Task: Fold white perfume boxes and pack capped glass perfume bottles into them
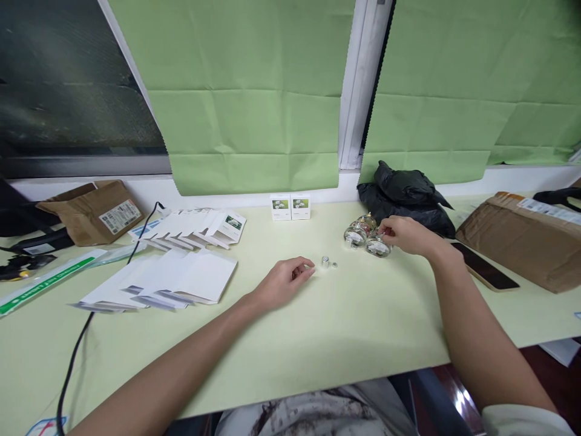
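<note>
My left hand rests on the table, fingers loosely bent, with a small gap between thumb and forefinger and nothing in it. Just right of its fingertips stand a small silver cylinder and a smaller silver piece. With thumb and fingers closed, my right hand grips the edge of a shiny round glass bottle; its fingertips are partly hidden. Against that bottle sits a second round glass bottle, and a gold-topped one shows behind them.
Two small white boxes stand by the wall. White folded cartons lie in rows at left, near a black cable and an open brown carton. A black plastic bag, a phone and a cardboard box lie at right.
</note>
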`<state>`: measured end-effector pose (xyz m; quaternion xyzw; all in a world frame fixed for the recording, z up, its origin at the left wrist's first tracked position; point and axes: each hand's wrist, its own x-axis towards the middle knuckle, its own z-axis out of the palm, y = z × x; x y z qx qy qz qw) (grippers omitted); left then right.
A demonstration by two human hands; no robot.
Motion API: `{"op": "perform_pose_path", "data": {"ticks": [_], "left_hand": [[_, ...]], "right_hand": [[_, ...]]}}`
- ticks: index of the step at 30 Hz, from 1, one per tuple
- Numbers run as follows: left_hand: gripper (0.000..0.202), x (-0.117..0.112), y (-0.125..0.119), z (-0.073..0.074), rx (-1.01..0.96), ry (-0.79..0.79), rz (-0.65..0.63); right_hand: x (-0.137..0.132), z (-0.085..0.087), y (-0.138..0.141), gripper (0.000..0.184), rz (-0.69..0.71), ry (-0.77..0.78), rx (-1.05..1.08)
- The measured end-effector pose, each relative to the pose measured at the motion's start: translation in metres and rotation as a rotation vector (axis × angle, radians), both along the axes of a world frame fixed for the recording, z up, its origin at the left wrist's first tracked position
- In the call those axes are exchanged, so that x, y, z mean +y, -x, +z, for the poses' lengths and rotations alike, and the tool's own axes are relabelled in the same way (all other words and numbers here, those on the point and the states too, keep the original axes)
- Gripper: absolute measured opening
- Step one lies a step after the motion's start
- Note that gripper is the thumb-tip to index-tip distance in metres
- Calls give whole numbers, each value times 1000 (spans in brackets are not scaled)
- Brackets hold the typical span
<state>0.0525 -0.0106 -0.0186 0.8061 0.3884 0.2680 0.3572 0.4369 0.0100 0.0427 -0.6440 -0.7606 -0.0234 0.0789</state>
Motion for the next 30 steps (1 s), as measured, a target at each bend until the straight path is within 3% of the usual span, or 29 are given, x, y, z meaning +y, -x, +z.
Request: {"op": "perform_pose_path", "data": {"ticks": [17,20,23,26,28,30], "left_hand": [[41,1,0,1,14,-17,11],[40,5,3,1,32,-43,51],[39,13,7,1,35,-92,115],[38,20,12,0,32,-123,167],[38,22,13,-1,37,-130,180],[38,23,14,-1,43,-135,181]], "right_hand": [[4,-10,-3,11,-52,-29,-36],[-3,-5,10,22,-2,-155,-35],[-10,-3,41,25,130,-252,93],[-13,-12,77,31,350,55,268],[-11,-23,93,36,386,190,286],[-9,-34,102,29,398,243,286]]}}
